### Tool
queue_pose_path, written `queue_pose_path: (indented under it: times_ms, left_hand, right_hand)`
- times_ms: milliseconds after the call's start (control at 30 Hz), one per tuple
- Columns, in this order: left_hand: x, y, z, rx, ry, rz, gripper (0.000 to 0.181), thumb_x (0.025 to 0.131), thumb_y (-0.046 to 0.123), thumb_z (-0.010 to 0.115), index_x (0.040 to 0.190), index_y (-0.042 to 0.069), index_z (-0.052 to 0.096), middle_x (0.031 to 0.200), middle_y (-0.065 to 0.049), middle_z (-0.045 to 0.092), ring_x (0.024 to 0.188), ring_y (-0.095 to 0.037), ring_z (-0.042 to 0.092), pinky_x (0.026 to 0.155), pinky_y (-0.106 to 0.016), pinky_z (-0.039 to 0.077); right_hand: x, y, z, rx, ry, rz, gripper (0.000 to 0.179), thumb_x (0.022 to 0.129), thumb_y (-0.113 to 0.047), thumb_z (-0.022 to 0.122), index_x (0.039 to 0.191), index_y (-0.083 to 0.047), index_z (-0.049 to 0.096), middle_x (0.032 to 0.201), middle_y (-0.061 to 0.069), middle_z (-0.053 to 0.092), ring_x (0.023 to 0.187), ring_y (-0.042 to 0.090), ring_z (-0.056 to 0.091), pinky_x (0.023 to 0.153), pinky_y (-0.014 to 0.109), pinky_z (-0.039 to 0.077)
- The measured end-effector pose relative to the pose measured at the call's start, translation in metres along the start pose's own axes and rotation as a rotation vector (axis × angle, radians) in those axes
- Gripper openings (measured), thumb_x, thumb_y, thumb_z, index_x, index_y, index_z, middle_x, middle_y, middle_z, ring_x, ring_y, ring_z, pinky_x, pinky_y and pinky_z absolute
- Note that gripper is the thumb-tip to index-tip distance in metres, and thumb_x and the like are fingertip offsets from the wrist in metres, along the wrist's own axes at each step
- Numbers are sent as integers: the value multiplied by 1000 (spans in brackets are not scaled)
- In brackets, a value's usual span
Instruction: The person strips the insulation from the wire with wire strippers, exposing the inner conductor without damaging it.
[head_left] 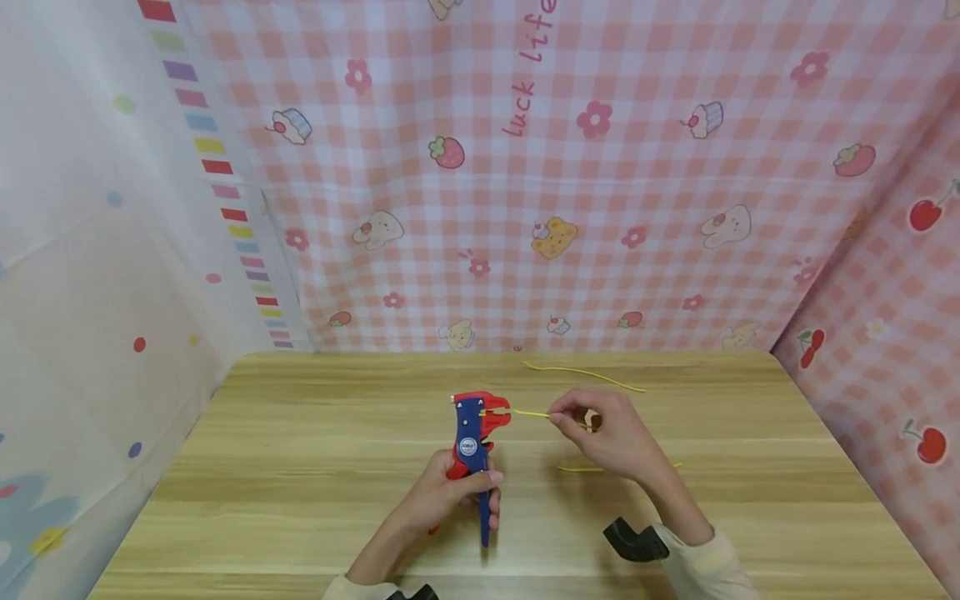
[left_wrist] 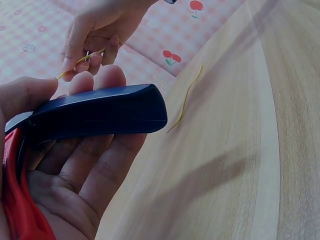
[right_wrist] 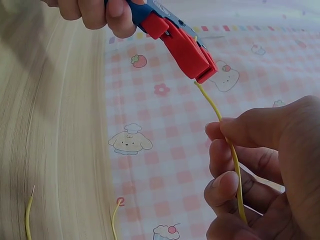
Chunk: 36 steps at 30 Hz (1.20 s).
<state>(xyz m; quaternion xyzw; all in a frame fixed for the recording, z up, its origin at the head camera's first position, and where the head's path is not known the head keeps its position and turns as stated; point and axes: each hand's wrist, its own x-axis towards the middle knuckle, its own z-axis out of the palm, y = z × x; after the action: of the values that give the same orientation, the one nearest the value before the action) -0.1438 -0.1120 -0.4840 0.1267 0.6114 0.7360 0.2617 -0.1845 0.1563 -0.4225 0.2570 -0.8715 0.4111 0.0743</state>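
Note:
My left hand grips the handles of a red and blue wire stripper, whose red jaws face right. The stripper is held up above the table, and its blue handle crosses the fingers in the left wrist view. Between thumb and forefinger, my right hand pinches a yellow wire. That wire's free end points at the stripper's mouth, right by the red jaw tip; whether they touch I cannot tell. A small yellow bit shows at the stripper's jaws.
Toward the back of the wooden table lies a second yellow wire. A third yellow wire lies under the right forearm, partly hidden. One wire has a bare metal end. Patterned cloth hangs behind and at both sides.

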Motion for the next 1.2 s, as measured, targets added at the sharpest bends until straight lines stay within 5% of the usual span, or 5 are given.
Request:
queue_pose_path:
  times_ms: [1000, 1200]
  left_hand:
    - [0, -1, 7, -13, -6, -45, 19, 100, 20, 66, 104, 3, 59, 76, 0, 71, 66, -16, 73, 71, -33, 65]
    - [-1, -2, 8, -17, -18, -21, 18, 101, 16, 63, 102, 0, 56, 71, 0, 68, 60, -15, 71, 66, -32, 64]
  right_hand:
    - [-2, -9, 2, 63, -44, 37, 8, 98, -21, 71, 92, -26, 74, 79, 0, 70, 69, 6, 55, 55, 23, 40]
    - [-1, -9, 1, 68, -50, 25, 8, 98, -21, 71, 91, -26, 74, 76, -9, 66, 68, 6, 54, 54, 23, 39]
